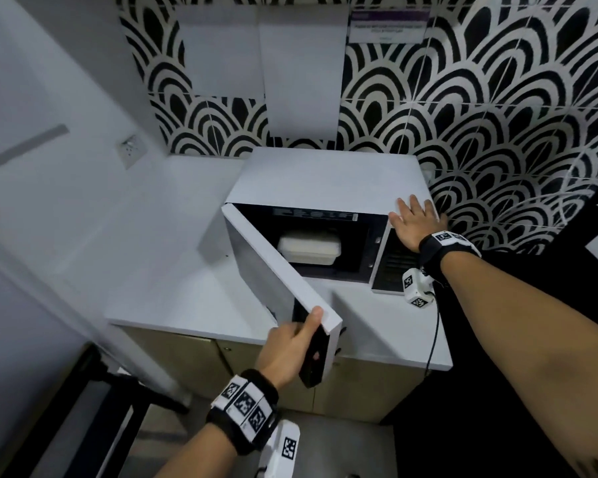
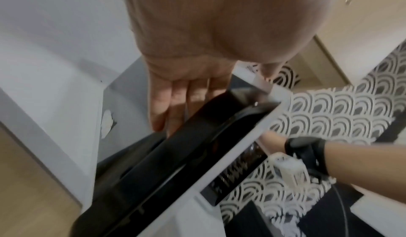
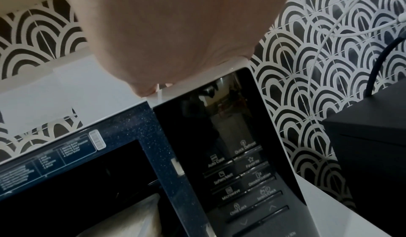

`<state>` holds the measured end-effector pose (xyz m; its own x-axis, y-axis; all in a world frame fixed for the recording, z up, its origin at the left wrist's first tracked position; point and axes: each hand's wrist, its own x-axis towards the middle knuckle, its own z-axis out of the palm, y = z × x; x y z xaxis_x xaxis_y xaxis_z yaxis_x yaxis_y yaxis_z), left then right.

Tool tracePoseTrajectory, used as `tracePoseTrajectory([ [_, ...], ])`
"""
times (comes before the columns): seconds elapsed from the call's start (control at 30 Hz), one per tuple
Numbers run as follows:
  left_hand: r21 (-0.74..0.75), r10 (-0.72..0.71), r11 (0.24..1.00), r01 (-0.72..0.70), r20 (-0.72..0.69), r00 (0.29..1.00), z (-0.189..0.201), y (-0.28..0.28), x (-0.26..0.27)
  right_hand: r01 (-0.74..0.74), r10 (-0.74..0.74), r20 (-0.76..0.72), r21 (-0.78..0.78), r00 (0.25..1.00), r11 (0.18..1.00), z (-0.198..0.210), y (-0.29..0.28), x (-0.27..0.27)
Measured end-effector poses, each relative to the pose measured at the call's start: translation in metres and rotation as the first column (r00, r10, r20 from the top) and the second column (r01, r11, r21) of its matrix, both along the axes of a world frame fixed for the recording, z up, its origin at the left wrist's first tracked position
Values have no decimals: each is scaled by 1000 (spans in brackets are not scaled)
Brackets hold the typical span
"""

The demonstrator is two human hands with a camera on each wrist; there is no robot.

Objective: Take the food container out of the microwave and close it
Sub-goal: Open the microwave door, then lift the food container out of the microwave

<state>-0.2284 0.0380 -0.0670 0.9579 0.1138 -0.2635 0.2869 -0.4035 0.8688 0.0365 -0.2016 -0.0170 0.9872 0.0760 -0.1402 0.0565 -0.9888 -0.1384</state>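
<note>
The white microwave stands on the white tabletop, backed against a wall of black-and-white arch-patterned tiles. Its door is swung wide, hinged at the microwave's left side and reaching out toward the camera. Inside the dark cavity the food container, a whitish lidded rectangular box, sits on the floor of the microwave, well back from the door's free edge.

The left hand grips that free edge of the door: the thumb lies along the white outer face while the fingers reach behind the black inner frame, as the left wrist view shows. The right hand lies flat on the microwave's top right front corner, fingers straight and spread, grasping nothing; below its wrist is the dark control panel with its rows of labelled buttons. A black cable hangs over the tabletop edge to the right of the microwave. Pale wooden cabinet fronts show beneath the tabletop
</note>
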Motion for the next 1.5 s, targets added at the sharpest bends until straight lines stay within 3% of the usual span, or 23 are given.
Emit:
tracePoseTrajectory([
  [0.2, 262, 155, 948, -180, 113, 981, 43, 43, -8, 26, -25, 57, -25, 998, 999, -8, 4, -10],
  [0.33, 441, 64, 891, -112, 120, 991, 66, 67, 3, 26, -25, 88, -18, 996, 999, -12, 5, -17],
  [0.47, 596, -35, 802, 51, -38, 999, 83, 87, 21, 22, -22, 74, 7, 997, 1000, -11, 4, -17],
  [0.67, 651, -96, 720, 241, -251, 963, 101, 112, 31, 24, -25, 84, 22, 996, 999, -13, 2, -18],
  [0.9, 757, -45, 552, 349, -392, 919, 101, 162, 34, 34, -36, 109, 22, 993, 999, -16, 4, -19],
  [1.23, 863, 122, 421, 280, -360, 925, 108, 187, 71, 17, -15, 147, -14, 989, 1000, -21, 5, -17],
  [1.4, 876, 166, 391, 282, -369, 915, 112, 182, 90, 3, -9, 111, 48, 994, 999, -12, 3, -17],
  [1.5, 904, 184, 381, 194, -279, 942, 108, 173, 95, -117, 75, 306, 122, 949, 986, -12, 12, -30],
])
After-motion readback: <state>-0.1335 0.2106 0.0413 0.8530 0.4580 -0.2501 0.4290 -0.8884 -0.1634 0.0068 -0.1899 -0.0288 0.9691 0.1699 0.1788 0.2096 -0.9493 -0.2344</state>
